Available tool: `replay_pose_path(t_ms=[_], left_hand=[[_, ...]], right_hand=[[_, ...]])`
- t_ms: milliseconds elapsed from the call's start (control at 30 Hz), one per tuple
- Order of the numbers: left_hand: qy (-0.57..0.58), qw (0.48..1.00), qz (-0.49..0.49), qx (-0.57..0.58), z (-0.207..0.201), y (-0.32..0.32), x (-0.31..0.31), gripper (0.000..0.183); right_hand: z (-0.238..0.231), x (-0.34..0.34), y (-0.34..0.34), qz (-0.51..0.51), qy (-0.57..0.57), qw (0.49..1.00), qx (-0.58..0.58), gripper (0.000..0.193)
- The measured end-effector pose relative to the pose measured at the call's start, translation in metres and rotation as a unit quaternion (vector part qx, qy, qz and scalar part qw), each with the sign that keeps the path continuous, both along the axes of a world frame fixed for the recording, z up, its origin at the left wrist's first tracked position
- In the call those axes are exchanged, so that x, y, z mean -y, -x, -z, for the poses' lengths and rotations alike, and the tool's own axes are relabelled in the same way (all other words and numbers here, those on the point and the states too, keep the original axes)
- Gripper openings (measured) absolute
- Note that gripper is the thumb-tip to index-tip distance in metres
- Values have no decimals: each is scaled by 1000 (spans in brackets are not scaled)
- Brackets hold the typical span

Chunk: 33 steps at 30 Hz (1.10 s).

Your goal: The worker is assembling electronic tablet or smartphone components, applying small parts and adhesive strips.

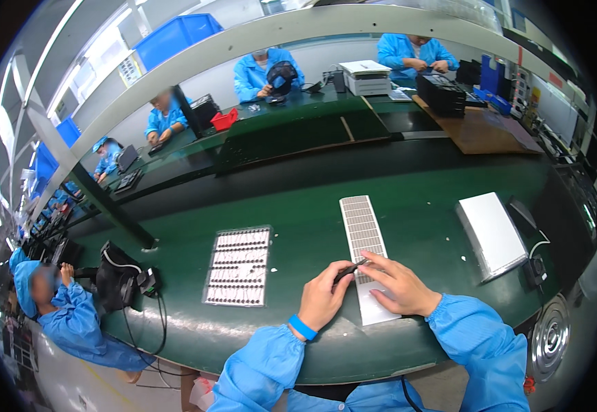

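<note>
My left hand (322, 296) is closed around a slim black piece (346, 272), too small to identify. It sits over the left edge of a long white label sheet (365, 230) with rows of small greyish rectangles. My right hand (406, 287) lies over the sheet's lower part, fingers spread and thumb apart. Its fingertips come up to the black piece's far end; whether they touch it I cannot tell. Left of my hands lies a clear tray (238, 266) with rows of small black parts and thin pale wires.
A white box-like stack (492, 237) stands at the right, beside a black cabled device (535, 271). At the left, a black bag-like item (116, 278) sits near a metal post (110, 206). A co-worker (72, 312) sits at the left; others work across the raised bench.
</note>
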<state>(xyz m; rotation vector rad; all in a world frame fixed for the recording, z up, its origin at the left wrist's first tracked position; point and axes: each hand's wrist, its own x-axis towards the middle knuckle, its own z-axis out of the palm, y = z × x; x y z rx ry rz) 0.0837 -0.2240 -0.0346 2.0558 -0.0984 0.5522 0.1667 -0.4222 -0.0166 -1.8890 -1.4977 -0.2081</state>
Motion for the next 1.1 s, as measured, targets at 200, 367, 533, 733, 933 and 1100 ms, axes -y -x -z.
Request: replay_pose_path(t_ms=[200, 367, 533, 733, 933, 1100], left_hand=[[3, 1000, 7, 0, -1, 1, -4, 22], [-21, 999, 19, -16, -2, 0, -3, 25], [-6, 1000, 23, 14, 5, -1, -4, 24], [-15, 1000, 25, 5, 7, -3, -3, 24], [-18, 1000, 23, 10, 8, -3, -7, 24], [11, 1000, 24, -8, 2, -1, -4, 22]], right_hand=[[3, -3, -1, 1, 4, 1000, -8, 63], [3, -2, -1, 9, -3, 1000, -12, 63], [1, -3, 0, 6, 6, 1000, -19, 64], [2, 0, -2, 2, 6, 1000, -21, 65], [1, -3, -1, 0, 16, 1000, -27, 66], [-4, 4, -4, 35, -47, 998, 22, 61]])
